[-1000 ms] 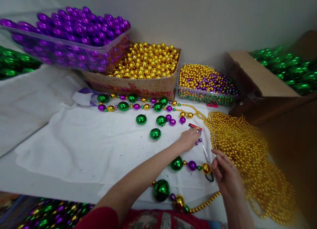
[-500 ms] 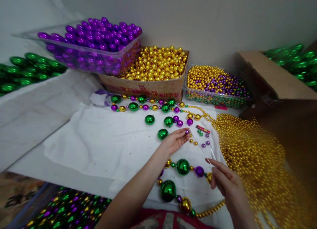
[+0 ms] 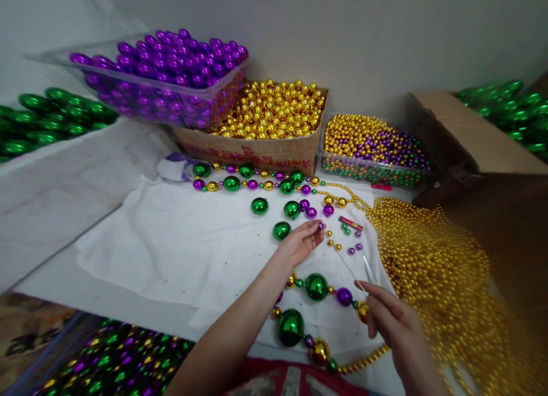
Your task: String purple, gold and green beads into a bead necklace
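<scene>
My left hand [image 3: 305,243] pinches a small purple bead [image 3: 320,226] between thumb and fingertips above the white cloth. Closed at the lower right, my right hand [image 3: 391,316] grips a thin, straight needle [image 3: 350,271] that slants up toward the bead; its tip stands apart from it. A strand of green, purple and gold beads [image 3: 317,287] curves below my hands, running into small gold beads under my right hand. Close to my left fingers lie loose small gold beads [image 3: 330,243], purple beads [image 3: 351,251] and green beads [image 3: 346,230].
Behind stand a clear bin of purple balls [image 3: 158,93], a carton of gold balls [image 3: 257,148] and a tub of small mixed beads [image 3: 372,162]. Gold bead strands [image 3: 428,253] heap at right beside a brown box [image 3: 471,133]. Scissors [image 3: 369,269] and a red lighter-like stick [image 3: 351,223] lie nearby.
The needle's tip has drawn back from the purple bead, down and to the right. My left hand has shifted slightly left with the bead still pinched.
</scene>
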Available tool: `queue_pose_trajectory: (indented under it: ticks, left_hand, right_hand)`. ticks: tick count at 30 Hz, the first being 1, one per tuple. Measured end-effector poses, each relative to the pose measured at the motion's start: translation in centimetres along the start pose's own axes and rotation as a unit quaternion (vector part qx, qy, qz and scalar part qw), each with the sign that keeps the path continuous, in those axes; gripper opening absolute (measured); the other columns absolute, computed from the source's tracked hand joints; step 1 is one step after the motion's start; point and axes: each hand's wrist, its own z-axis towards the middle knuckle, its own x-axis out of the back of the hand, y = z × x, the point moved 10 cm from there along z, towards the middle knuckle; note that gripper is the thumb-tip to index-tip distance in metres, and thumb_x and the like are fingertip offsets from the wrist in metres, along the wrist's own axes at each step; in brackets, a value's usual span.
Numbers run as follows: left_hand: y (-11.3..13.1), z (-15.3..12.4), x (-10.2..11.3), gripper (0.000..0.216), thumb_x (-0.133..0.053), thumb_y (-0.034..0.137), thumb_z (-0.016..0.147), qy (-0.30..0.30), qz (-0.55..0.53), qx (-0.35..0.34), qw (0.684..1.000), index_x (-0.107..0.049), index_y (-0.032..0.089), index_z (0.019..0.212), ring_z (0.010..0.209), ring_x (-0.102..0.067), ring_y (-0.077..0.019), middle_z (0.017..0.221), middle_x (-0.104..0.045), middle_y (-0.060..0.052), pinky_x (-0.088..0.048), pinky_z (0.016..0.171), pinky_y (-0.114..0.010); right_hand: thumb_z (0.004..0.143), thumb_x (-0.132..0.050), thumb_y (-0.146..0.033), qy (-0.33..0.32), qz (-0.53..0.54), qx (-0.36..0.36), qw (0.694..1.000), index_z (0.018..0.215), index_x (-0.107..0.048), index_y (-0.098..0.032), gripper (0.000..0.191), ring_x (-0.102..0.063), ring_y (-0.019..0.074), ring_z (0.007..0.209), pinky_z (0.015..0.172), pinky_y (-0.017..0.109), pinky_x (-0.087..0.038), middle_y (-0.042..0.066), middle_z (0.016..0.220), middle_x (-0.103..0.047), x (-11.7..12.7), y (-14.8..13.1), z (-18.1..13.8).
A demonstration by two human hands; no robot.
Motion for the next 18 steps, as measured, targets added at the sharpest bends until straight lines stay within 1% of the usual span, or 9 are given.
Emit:
queue_pose_trajectory:
  ticks: [5,8,10,12,14,16,18]
  left_hand:
    - [0.0,-0.1,0.0,0.014,-0.057,0.000,0.079,0.007,0.004,-0.012,1.000,-0.063,0.009,0.087,0.073,-0.065,-0.0112,0.083,-0.067,-0.006,-0.054,0.073,-0.021]
    - [0.3,-0.4,-0.2,0.014,-0.059,-0.001,0.077,0.011,0.013,-0.022,1.000,-0.062,0.009,0.087,0.073,-0.066,-0.0119,0.083,-0.066,-0.006,-0.053,0.073,-0.022]
    - [0.4,-0.6,-0.4,0.016,-0.061,-0.001,0.075,0.014,0.020,-0.031,0.999,-0.061,0.009,0.087,0.073,-0.066,-0.0121,0.083,-0.066,-0.006,-0.053,0.073,-0.023]
    - [0.4,-0.9,-0.7,0.022,-0.064,-0.002,0.073,0.017,0.025,-0.038,0.999,-0.061,0.010,0.091,0.073,-0.066,-0.0123,0.085,-0.066,-0.005,-0.053,0.073,-0.024]
    - [0.1,-1.3,-1.1,0.031,-0.067,-0.001,0.071,0.015,0.033,-0.042,0.998,-0.060,0.013,0.097,0.075,-0.066,-0.0125,0.087,-0.065,-0.004,-0.052,0.073,-0.024]
    - [-0.6,-1.8,-2.0,0.038,-0.070,0.002,0.068,-0.002,0.051,-0.038,0.998,-0.059,0.015,0.102,0.077,-0.065,-0.0124,0.088,-0.065,-0.003,-0.051,0.074,-0.024]
    - [-1.4,-2.4,-3.2,0.037,-0.073,0.006,0.067,-0.034,0.080,-0.029,0.996,-0.060,0.014,0.101,0.077,-0.064,-0.0128,0.087,-0.064,-0.003,-0.050,0.075,-0.025]
  right_hand:
    - [0.084,-0.059,-0.052,0.013,-0.021,0.020,0.999,0.121,-0.064,-0.013,0.054,-0.041,0.0134,0.049,0.060,0.027,-0.041,-0.002,0.046,-0.048,0.0,-0.7,-0.1]
    - [0.084,-0.059,-0.052,0.011,-0.024,0.025,0.999,0.120,-0.064,-0.013,0.054,-0.044,0.0142,0.051,0.061,0.027,-0.042,-0.002,0.047,-0.049,-0.1,-0.9,-0.2]
    - [0.084,-0.059,-0.052,0.006,-0.029,0.028,0.999,0.120,-0.064,-0.013,0.054,-0.045,0.0141,0.052,0.059,0.026,-0.041,-0.001,0.047,-0.050,-0.3,-0.9,-0.1]
    - [0.085,-0.059,-0.052,0.014,-0.032,0.037,0.999,0.119,-0.064,-0.013,0.052,-0.043,0.0125,0.049,0.052,0.023,-0.036,-0.002,0.047,-0.050,-0.4,-1.0,0.1]
    - [0.085,-0.058,-0.052,0.026,-0.027,0.043,0.998,0.117,-0.063,-0.014,0.050,-0.037,0.0101,0.044,0.044,0.020,-0.027,-0.002,0.048,-0.051,-0.9,-1.1,0.6]
    - [0.084,-0.059,-0.052,0.033,-0.007,0.045,0.998,0.112,-0.062,-0.014,0.047,-0.033,0.0083,0.041,0.040,0.019,-0.021,-0.001,0.050,-0.053,-1.8,-1.3,1.4]
    - [0.082,-0.061,-0.052,0.037,0.025,0.055,0.997,0.104,-0.059,-0.015,0.043,-0.033,0.0077,0.040,0.039,0.018,-0.020,-0.001,0.052,-0.055,-2.8,-1.6,2.4]
